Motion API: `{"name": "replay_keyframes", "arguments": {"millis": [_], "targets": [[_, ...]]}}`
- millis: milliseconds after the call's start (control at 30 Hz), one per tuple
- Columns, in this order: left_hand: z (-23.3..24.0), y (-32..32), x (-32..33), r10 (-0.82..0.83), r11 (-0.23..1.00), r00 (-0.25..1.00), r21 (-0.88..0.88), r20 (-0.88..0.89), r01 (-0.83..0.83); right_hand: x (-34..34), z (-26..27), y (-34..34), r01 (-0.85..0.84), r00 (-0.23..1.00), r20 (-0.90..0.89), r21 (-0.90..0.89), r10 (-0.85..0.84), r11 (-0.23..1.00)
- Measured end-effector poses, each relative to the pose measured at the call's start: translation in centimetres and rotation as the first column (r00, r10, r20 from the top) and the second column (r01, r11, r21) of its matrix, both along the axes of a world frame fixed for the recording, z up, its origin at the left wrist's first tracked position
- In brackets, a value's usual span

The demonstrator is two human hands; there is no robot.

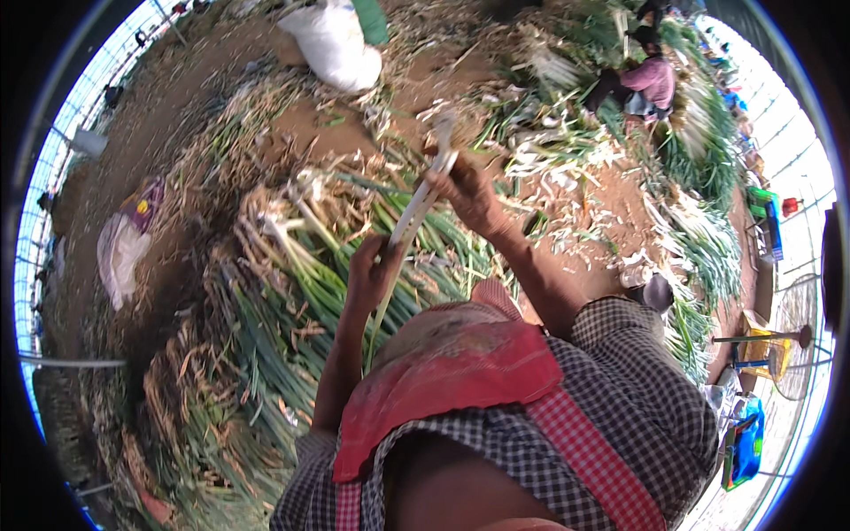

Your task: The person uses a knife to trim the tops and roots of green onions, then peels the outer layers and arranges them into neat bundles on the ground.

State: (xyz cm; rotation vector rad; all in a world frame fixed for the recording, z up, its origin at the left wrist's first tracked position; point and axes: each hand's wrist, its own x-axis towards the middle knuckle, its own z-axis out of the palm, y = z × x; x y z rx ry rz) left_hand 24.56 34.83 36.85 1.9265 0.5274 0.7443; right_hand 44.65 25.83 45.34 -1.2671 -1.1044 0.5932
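Observation:
A long green onion [414,211] with a white stalk slants upward between my two hands, its root end at the top. My left hand [373,271] is closed around the lower stalk, where it turns green. Higher up, near the root end, my right hand [469,189] grips the white part, with the fingers and thumb on a strip at its side. Beneath my hands lies a large heap of green onions [319,249], with pale root ends towards the top left and dry brown outer leaves among them.
Ahead stands a white sack [339,50]; another sack [123,255] lies at the left. Peeled leaf scraps [561,149] litter the soil. A person in a pink top [651,83] sits at upper right beside bundled green onions [700,133]. Crates [744,441] stand along the right.

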Motion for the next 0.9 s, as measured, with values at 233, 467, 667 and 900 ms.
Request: {"name": "replay_keyframes", "arguments": {"millis": [233,467,667,900], "targets": [[4.8,-3.7,6.5,-0.123,0.992,0.975,-0.007,-0.185,0.124,5.0,-0.4,-6.6,0.244,0.968,0.049,0.019,-0.245,0.969],[6.6,-10.4,19.2,-0.117,0.919,0.979,0.356,-0.165,0.169,14.4,-3.3,-13.5,0.155,0.964,0.230,-0.092,-0.131,0.984],[9.4,-14.7,24.4,-0.251,0.746,0.957,0.600,-0.145,0.287,15.6,-2.8,-17.1,0.175,0.844,0.486,0.148,-0.226,0.973],[10.1,-16.3,23.1,-0.444,0.626,0.873,0.628,-0.201,0.463,14.8,-0.8,-22.7,0.133,0.830,0.530,0.118,-0.176,0.984]]}}
